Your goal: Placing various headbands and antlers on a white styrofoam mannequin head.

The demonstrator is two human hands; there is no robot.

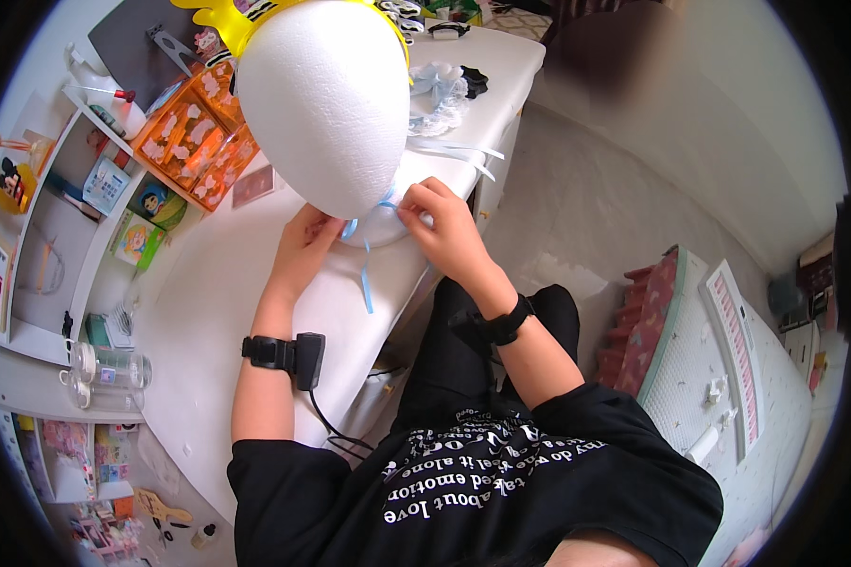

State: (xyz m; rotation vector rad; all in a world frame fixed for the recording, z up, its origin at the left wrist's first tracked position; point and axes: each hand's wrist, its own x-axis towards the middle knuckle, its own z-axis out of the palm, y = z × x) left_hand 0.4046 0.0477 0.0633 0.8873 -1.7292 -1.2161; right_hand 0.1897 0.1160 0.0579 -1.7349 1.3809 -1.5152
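Observation:
A white foam mannequin head [326, 99] stands on the white desk, with a yellow headband [230, 27] around its top. Light blue ribbon [367, 280] goes around its neck, and one end hangs down over the base. On the right of the neck, my right hand [440, 223] pinches the ribbon between thumb and fingers. My left hand [310, 237] is at the left of the neck, under the head's lower edge, its fingertips partly hidden and close to a ribbon loop. A light blue and white lace piece [436, 99] lies behind the head, with pale ribbon ends [461, 150] beside it.
An orange patterned drawer box [198, 138] and a white shelf unit [78, 152] with small items stand at the left. Clear cups [110, 372] are nearer on the desk [206, 298]. A cable [326, 418] trails from my left wrist band. A bed [716, 354] is at right.

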